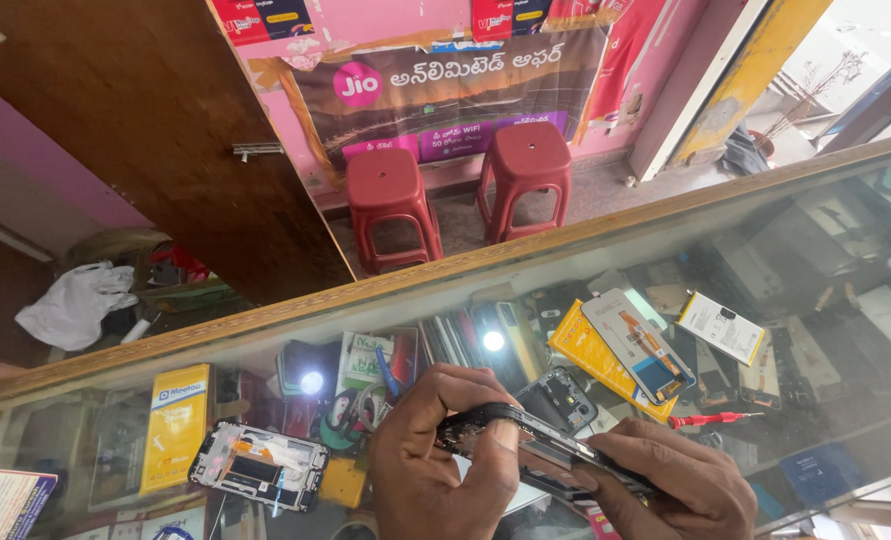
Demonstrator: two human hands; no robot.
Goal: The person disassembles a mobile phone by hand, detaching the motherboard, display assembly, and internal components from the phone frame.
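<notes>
Over glass counter (826,230), left hand (436,470), right hand (681,490), fingers pinching phone frame (541,445)

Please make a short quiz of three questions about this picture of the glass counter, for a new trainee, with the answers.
1. True or false: both hands grip the dark phone frame above the glass counter.
2. Which tool lies to the right of the hands? A) red screwdriver B) hammer C) scissors
3. How many red stools stand on the floor beyond the counter?

Key
1. True: the left hand and the right hand each hold one end.
2. A: the red screwdriver lies on the glass.
3. Two: one red stool and another red stool beside it.
</notes>
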